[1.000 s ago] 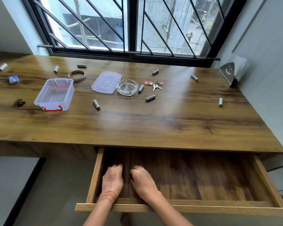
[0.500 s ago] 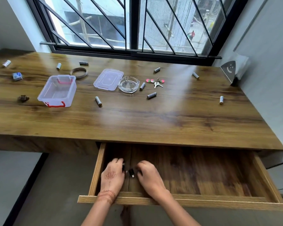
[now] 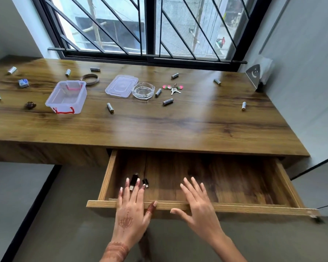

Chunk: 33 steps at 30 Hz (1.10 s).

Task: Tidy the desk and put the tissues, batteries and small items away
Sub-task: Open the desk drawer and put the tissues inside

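Note:
The desk drawer stands pulled out below the wooden desk. Two small black items lie in its near left corner. My left hand hovers flat over the drawer's front rail, fingers spread, fingertips just short of those items. My right hand is spread open beside it, holding nothing. Several batteries lie scattered on the desk. A clear plastic box with red clips stands open at the left, its lid apart. A tissue holder sits at the far right corner.
A glass ashtray and a bunch of keys lie mid-desk. A brown ring, a small blue-white packet and a dark clump are at the left. A barred window runs behind; a grey wall is at the right.
Both hands have let go of the small black items and drawn back out of the drawer, fingers now spread. The items stay on the drawer floor.

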Each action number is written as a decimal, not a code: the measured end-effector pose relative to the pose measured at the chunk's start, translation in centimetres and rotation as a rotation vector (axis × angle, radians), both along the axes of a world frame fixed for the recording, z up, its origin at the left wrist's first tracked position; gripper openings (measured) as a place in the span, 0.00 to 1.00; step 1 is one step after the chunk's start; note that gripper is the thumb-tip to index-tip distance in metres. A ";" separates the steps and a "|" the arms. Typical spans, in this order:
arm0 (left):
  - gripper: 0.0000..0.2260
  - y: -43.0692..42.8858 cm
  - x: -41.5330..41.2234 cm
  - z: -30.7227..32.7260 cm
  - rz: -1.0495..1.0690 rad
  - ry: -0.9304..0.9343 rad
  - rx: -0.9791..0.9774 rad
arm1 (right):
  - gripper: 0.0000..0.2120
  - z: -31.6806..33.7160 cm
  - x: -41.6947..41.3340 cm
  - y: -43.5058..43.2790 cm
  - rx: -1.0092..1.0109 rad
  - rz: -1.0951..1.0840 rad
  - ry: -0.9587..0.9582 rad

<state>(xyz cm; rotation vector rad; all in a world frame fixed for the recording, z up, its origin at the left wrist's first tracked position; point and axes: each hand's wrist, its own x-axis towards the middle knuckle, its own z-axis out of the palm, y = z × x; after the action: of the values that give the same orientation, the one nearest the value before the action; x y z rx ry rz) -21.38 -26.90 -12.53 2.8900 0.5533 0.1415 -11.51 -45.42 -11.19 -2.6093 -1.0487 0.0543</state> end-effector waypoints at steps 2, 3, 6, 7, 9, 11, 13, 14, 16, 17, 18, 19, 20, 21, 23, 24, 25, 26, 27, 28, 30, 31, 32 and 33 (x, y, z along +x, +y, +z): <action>0.34 0.0 -0.2 -0.4 -0.038 0.014 0.033 | 0.39 -0.1 -0.1 -0.5 -0.138 -0.002 -0.051; 0.35 0.0 -0.2 -0.5 -0.050 0.017 0.043 | 0.39 -0.3 0.0 -0.5 -0.175 -0.001 -0.075; 0.40 0.3 0.0 -1.0 -0.067 0.015 0.078 | 0.40 -0.8 0.2 -0.3 -0.225 -0.004 -0.111; 0.41 0.4 0.1 -1.1 -0.068 0.015 0.086 | 0.40 -1.0 0.4 -0.2 -0.230 -0.012 -0.123; 0.42 0.6 0.5 -1.4 -0.062 0.004 0.093 | 0.41 -1.1 0.8 0.0 -0.235 -0.022 -0.148; 0.43 0.9 1.2 -1.5 -0.056 -0.019 0.105 | 0.41 -1.3 1.4 0.3 -0.238 -0.026 -0.165; 0.43 1.4 2.2 -1.6 -0.065 -0.048 0.126 | 0.41 -1.4 2.4 0.8 -0.230 -0.031 -0.170; 0.42 1.8 2.9 -1.6 -0.073 -0.062 0.138 | 0.41 -1.4 3.0 1.1 -0.222 -0.030 -0.174; 0.41 2.4 4.1 -1.8 -0.082 -0.067 0.148 | 0.42 -1.5 4.3 1.7 -0.212 -0.025 -0.184; 0.41 2.8 4.8 -1.8 -0.084 -0.061 0.148 | 0.42 -1.6 5.0 2.0 -0.212 -0.024 -0.185; 0.41 3.2 5.5 -1.8 -0.084 -0.056 0.149 | 0.43 -1.6 5.7 2.3 -0.213 -0.025 -0.187; 0.41 3.5 6.2 -1.8 -0.085 -0.049 0.150 | 0.43 -1.6 6.4 2.6 -0.214 -0.028 -0.193; 0.41 3.9 6.9 -1.7 -0.090 -0.044 0.154 | 0.43 -1.5 7.1 3.0 -0.214 -0.033 -0.201; 0.40 4.2 7.5 -1.7 -0.096 -0.045 0.158 | 0.43 -1.4 7.7 3.3 -0.216 -0.036 -0.211; 0.40 4.9 9.1 -1.9 -0.118 -0.086 0.196 | 0.45 -1.3 9.2 4.0 -0.222 -0.034 -0.231; 0.41 5.3 9.9 -2.0 -0.136 -0.119 0.224 | 0.46 -1.4 10.0 4.3 -0.221 -0.035 -0.253; 0.46 5.7 10.7 -2.0 -0.155 -0.140 0.246 | 0.46 -1.7 10.7 4.7 -0.216 -0.038 -0.279; 0.52 6.0 11.5 -2.0 -0.172 -0.134 0.260 | 0.47 -1.9 11.3 5.0 -0.209 -0.040 -0.308; 0.57 6.5 12.3 -1.9 -0.180 -0.121 0.270 | 0.48 -2.1 11.9 5.4 -0.198 -0.037 -0.336; 0.59 6.9 13.1 -1.8 -0.180 -0.117 0.282 | 0.49 -2.4 12.5 5.7 -0.179 -0.031 -0.366; 0.54 7.5 14.3 -1.8 -0.195 -0.155 0.327 | 0.49 -2.8 13.5 6.3 -0.148 -0.034 -0.426; 0.49 7.7 14.7 -2.0 -0.206 -0.194 0.359 | 0.45 -2.7 13.7 6.6 -0.133 -0.043 -0.460; 0.45 7.9 15.0 -2.3 -0.213 -0.230 0.387 | 0.38 -2.7 14.1 7.0 -0.100 -0.051 -0.515; 0.41 8.1 15.2 -2.5 -0.212 -0.269 0.414 | 0.30 -2.7 14.3 7.3 -0.058 -0.064 -0.563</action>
<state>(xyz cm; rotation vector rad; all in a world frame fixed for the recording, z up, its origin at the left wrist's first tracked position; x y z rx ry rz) -6.18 -18.83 -15.04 3.2189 0.1816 0.6728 2.77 -38.17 -13.89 -2.7751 -1.1384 -0.7109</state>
